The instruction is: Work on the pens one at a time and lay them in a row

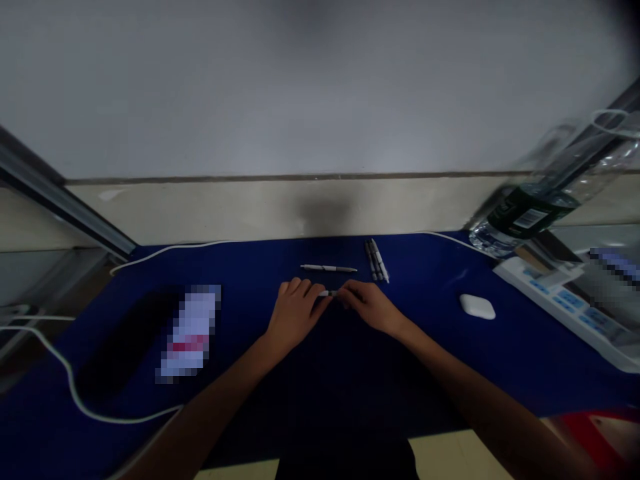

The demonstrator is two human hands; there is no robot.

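1. White cord (71, 373) bends over the left side of the blue desk (260, 260).
2. A phone (193, 330) lies next, with its screen all blurry blocks, so I can't read it.
3. The left hand (299, 312) pinches one end of the pen (326, 293) with its thumb and first finger. Its other fingers are bent and close together.
4. The pen is between the two hands, near the middle of the desk. Its long way runs left to right. Fingers hide both ends, so I can't tell which way the tip points.
5. A loose pen (329, 269) lies just behind, going left to right too.
6. The right hand (367, 303) pinches the pen's other end, thumb against bent fingers.
7. More pens (381, 261) lie side by side, pointing away, a bit slanted.
8. A small white case (477, 307) sits apart.
9. The bottle (533, 212) has a green label with a barcode; its letters are too blurry.
10. The power strip (555, 295) has blue patches.
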